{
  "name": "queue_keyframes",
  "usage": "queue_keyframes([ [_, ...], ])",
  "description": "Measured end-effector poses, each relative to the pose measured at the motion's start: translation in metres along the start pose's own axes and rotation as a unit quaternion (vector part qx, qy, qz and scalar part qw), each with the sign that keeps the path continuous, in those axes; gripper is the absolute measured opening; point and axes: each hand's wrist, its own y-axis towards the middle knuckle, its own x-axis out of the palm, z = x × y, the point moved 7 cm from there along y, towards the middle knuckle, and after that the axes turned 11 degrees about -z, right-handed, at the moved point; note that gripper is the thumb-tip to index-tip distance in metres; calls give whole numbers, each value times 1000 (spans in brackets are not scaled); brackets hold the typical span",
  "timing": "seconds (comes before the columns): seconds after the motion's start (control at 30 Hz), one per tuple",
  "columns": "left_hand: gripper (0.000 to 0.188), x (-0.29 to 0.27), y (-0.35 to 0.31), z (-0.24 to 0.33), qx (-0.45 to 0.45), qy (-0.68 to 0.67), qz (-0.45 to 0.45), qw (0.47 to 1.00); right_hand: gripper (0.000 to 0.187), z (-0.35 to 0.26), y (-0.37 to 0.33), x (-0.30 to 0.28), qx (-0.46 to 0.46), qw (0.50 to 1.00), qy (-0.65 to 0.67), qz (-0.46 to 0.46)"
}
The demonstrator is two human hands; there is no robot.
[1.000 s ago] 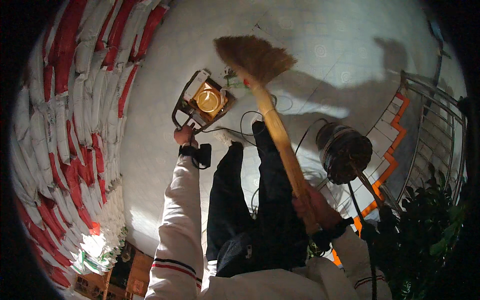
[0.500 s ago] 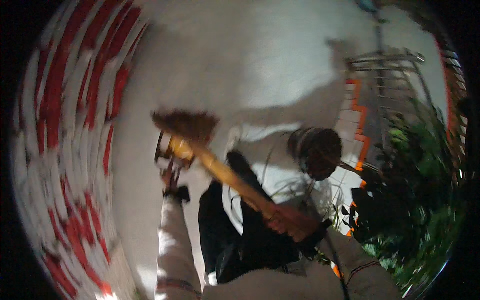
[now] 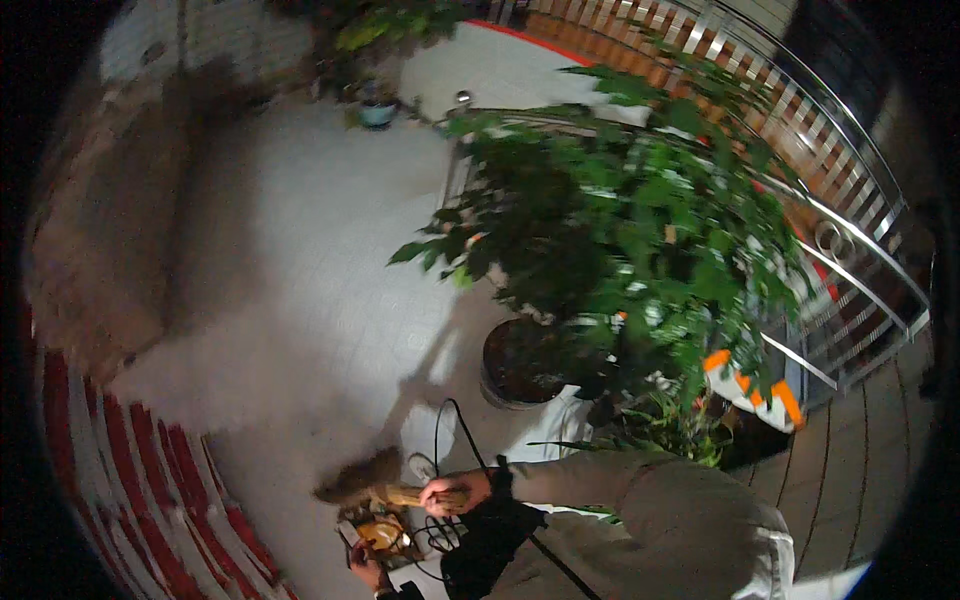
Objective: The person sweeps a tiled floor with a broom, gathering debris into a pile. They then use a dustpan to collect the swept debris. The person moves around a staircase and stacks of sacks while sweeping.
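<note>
My right hand (image 3: pixel 455 493) is closed round the wooden handle of a brush (image 3: pixel 360 477). Its brown bristles fan out to the left, low over the pale floor. Just below the bristles is a small box-like thing (image 3: pixel 386 535) with a yellow middle and pale edges, its exact kind unclear. My left hand (image 3: pixel 368 568) has its fingers curled at that thing's left edge and appears to grip it. A black cord (image 3: pixel 440 425) loops beside my right wrist.
A large leafy plant (image 3: pixel 600 240) in a dark round pot (image 3: pixel 520 365) stands ahead to the right. Beyond it runs a metal railing (image 3: pixel 850 230). A red-and-white brick wall (image 3: pixel 130 480) is at left, with a small blue pot (image 3: pixel 376 112) at the far side.
My view has swung to the right, bringing the plant and railing into the middle. Both hands, with the brush and box-like thing, now appear lower in view.
</note>
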Motion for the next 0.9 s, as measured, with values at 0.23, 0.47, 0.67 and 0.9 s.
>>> queue_keyframes([
  [0.23,36,133,14,117,-9,15,-223,975,15,21,34,7,223,914,335,50],
  [0.47,41,228,22,167,-56,-15,-430,901,27,-22,45,-33,-6,1000,-18,21],
  [0.67,49,156,-13,158,-193,-256,-466,825,43,-12,47,22,-397,567,-683,-235],
  [0.9,63,64,-35,190,-21,217,-165,962,26,50,102,-5,106,986,-29,128],
])
